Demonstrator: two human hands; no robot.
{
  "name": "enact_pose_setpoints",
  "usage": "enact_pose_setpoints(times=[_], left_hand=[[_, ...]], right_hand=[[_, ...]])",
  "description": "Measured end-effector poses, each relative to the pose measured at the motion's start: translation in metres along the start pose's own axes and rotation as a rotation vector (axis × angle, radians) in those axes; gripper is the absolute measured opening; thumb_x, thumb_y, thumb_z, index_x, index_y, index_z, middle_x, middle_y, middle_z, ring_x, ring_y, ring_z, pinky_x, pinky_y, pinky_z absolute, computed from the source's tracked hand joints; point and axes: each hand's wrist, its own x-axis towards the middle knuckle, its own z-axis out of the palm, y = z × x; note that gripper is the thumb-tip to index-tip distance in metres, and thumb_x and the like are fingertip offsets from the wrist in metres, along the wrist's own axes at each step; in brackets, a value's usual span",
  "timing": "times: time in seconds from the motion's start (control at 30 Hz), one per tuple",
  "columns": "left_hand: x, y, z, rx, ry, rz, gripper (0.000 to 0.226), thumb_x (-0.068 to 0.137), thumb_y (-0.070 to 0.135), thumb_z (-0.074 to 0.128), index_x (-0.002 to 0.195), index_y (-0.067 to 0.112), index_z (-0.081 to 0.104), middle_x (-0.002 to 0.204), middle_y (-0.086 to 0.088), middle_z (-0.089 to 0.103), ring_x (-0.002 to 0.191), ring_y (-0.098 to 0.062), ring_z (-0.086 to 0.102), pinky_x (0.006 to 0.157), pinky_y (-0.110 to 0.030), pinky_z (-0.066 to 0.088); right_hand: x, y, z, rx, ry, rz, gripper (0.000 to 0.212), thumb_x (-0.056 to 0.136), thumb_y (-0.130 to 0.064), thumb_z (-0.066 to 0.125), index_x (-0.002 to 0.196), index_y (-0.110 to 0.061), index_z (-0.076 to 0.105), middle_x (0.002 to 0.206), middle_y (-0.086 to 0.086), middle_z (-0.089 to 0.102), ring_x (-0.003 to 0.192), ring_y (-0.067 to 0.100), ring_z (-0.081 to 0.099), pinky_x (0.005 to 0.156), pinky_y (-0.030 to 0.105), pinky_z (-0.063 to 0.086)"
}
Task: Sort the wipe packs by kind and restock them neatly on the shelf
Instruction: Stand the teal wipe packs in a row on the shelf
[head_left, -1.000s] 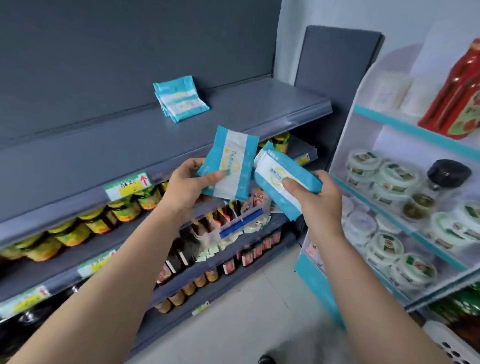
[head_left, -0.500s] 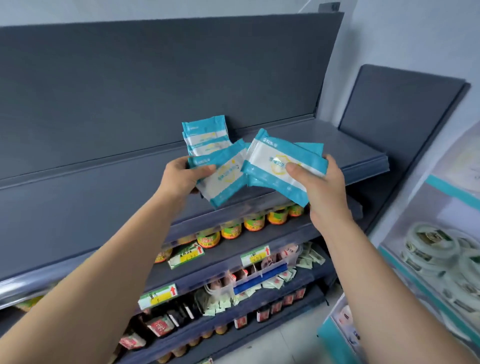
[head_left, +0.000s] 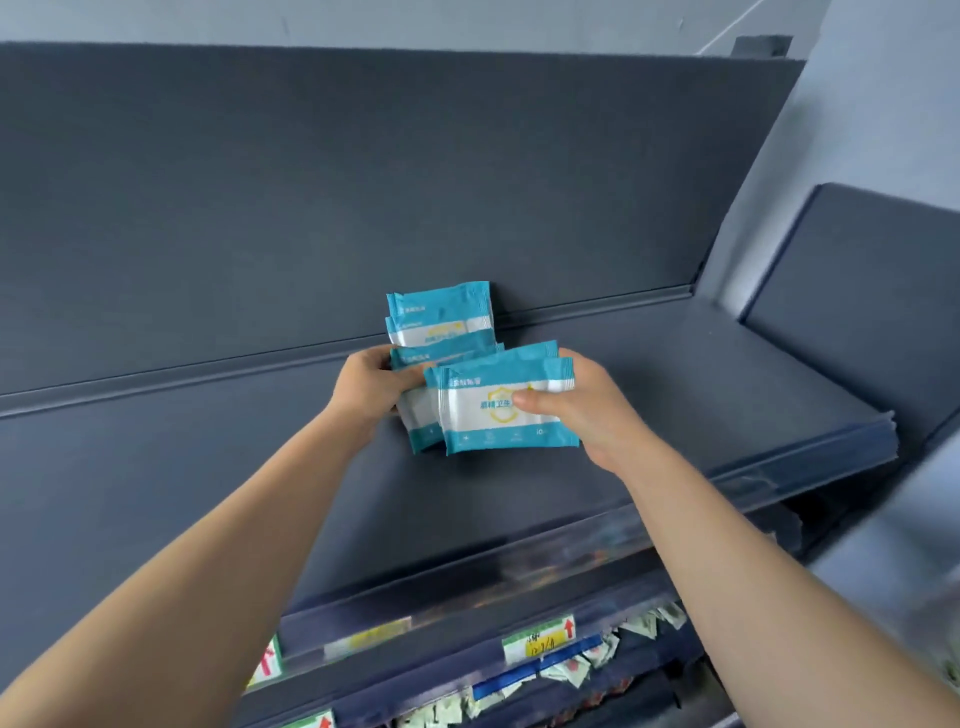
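Where we're at: early days I'd say. A small stack of the same packs (head_left: 441, 314) sits at the back of the dark grey metal shelf (head_left: 675, 395), leaning on the back panel.
Left side: the left hand (head_left: 366, 389) grips a teal-and-white soft plastic wipe pack (head_left: 418, 423) by its edge, half hidden behind the front one.
Right side: the right hand (head_left: 597, 410) pinches a second teal-and-white pack (head_left: 498, 415), thumb on the front. Maybe another is tucked behind it, can't tell.
Position: both held packs are low over the shelf, just in front of the stack, not set down yet.
Left to do: place these and square them up. Only one kind visible so far.
Below: price tags (head_left: 537, 642) and little sachets (head_left: 571, 670) on the lower shelves.
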Motion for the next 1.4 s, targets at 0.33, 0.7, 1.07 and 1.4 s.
enact_pose_setpoints(times=[0.33, 0.7, 1.07, 1.4], left_hand=[[-0.011, 0.0, 0.002, 0.095, -0.168, -0.028, 0.051, 0.065, 0.042, 0.084, 0.107, 0.028, 0.059, 0.103, 0.015, 0.069, 0.093, -0.001, 0.066, 0.078, -0.018, 0.053], [0.011, -0.012, 0.019, 0.239, 0.099, 0.166, 0.087, 0.054, 0.042, 0.087, 0.121, 0.041, 0.032, 0.117, 0.019, 0.056, 0.116, -0.011, 0.056, 0.102, -0.043, 0.045], [0.013, -0.023, 0.02, 0.318, 0.09, 0.065, 0.137, 0.065, 0.024, 0.088, 0.15, 0.025, -0.019, 0.132, 0.023, 0.044, 0.119, -0.003, 0.048, 0.099, -0.026, 0.038], [0.016, -0.017, 0.021, 0.539, -0.033, 0.091, 0.079, 0.066, 0.051, 0.074, 0.133, 0.042, 0.033, 0.114, 0.031, 0.054, 0.124, -0.009, 0.048, 0.116, -0.05, 0.008]], right_hand=[[0.054, 0.0, 0.008, -0.224, -0.141, 0.075, 0.032, 0.074, -0.004, 0.079, 0.1, -0.015, 0.065, 0.096, -0.002, 0.073, 0.087, 0.01, 0.07, 0.068, 0.022, 0.055], [0.082, 0.005, 0.022, -0.311, -0.039, -0.104, 0.085, 0.076, -0.021, 0.079, 0.144, -0.03, 0.029, 0.125, -0.012, 0.044, 0.115, 0.007, 0.043, 0.093, 0.024, 0.039], [0.098, 0.02, 0.002, -0.397, -0.266, -0.043, 0.08, 0.066, -0.027, 0.086, 0.132, -0.031, 0.041, 0.119, -0.017, 0.058, 0.113, 0.004, 0.055, 0.096, 0.029, 0.047], [0.096, 0.027, 0.018, -0.766, -0.02, -0.187, 0.088, 0.048, -0.055, 0.085, 0.117, -0.023, 0.041, 0.114, -0.011, 0.057, 0.111, 0.017, 0.053, 0.093, 0.043, 0.044]])
